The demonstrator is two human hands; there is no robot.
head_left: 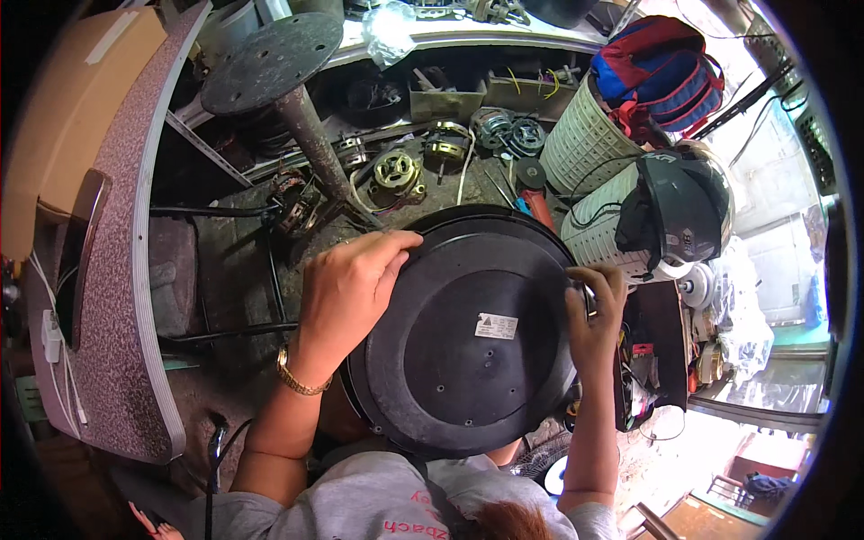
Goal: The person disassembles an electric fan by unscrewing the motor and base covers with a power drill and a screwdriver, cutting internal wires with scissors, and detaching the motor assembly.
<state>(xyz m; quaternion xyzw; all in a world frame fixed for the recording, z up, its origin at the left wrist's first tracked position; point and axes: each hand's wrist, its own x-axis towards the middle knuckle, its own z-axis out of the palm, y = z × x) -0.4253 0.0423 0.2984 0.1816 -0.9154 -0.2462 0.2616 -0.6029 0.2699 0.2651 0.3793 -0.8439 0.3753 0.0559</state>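
Note:
A large round black plastic base [423, 351] rests across my lap, its flat face up, with a small white label [496, 326] and several screw holes near the middle. My left hand [355, 283] is closed over its upper left rim, fingertips on the edge. At the upper right rim my right hand [598, 310] has its thumb and fingers curled around the edge. A small shiny bit shows between those fingers, too small to name. The underside of the base is hidden.
Several motors, one a brass-coloured motor [396, 173], lie on the floor ahead. A metal stand [310, 135] rises at the upper left, beside a speckled table [135, 270]. White baskets [576, 135] carry a backpack [657, 72] and a black helmet [679, 207]. Another person's fingers [153, 526] show at the lower left.

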